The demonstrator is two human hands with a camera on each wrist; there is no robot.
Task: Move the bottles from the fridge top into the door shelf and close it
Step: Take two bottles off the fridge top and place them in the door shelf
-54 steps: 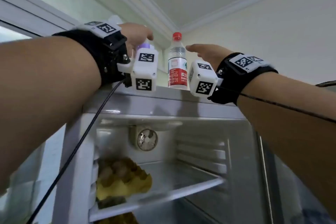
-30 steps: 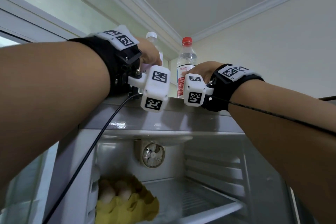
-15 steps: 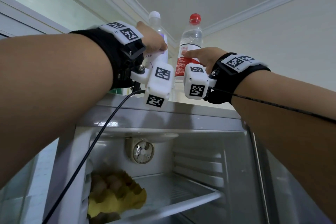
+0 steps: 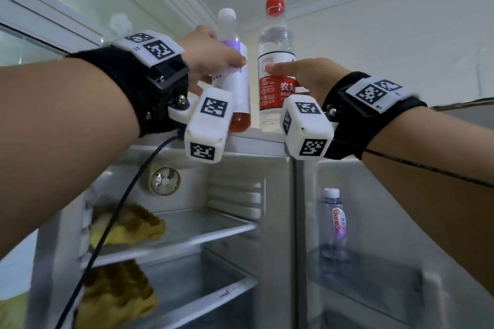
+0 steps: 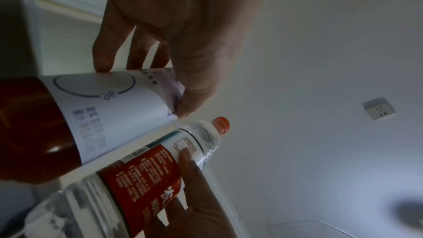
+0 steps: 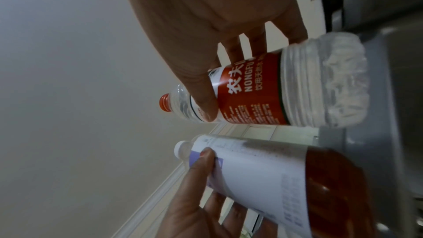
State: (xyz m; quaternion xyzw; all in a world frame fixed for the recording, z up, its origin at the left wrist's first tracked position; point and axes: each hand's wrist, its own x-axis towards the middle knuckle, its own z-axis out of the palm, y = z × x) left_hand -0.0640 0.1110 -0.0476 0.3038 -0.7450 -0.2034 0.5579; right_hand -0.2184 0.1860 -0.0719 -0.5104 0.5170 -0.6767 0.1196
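Two bottles stand side by side at the front edge of the fridge top (image 4: 256, 144). My left hand (image 4: 219, 59) grips the white-capped bottle of red drink (image 4: 238, 93) around its white and purple label, thumb in front. My right hand (image 4: 294, 72) grips the red-capped water bottle (image 4: 275, 43) at its red label. In the left wrist view my left hand's thumb and fingers (image 5: 103, 61) pinch the red drink bottle (image 5: 109, 104). In the right wrist view my right hand (image 6: 206, 71) wraps the water bottle (image 6: 251, 97). I cannot tell whether their bases touch the top.
The fridge is open below. Its door shelf (image 4: 374, 283) at lower right holds one clear bottle with a purple label (image 4: 334, 222). Yellow egg cartons (image 4: 128, 227) lie on the inner shelves at left. A black cable (image 4: 120, 208) hangs from my left wrist.
Both hands reached to the bottles and closed around them, and the bottles rose slightly. The view has tilted down and right, bringing the door shelf into sight.
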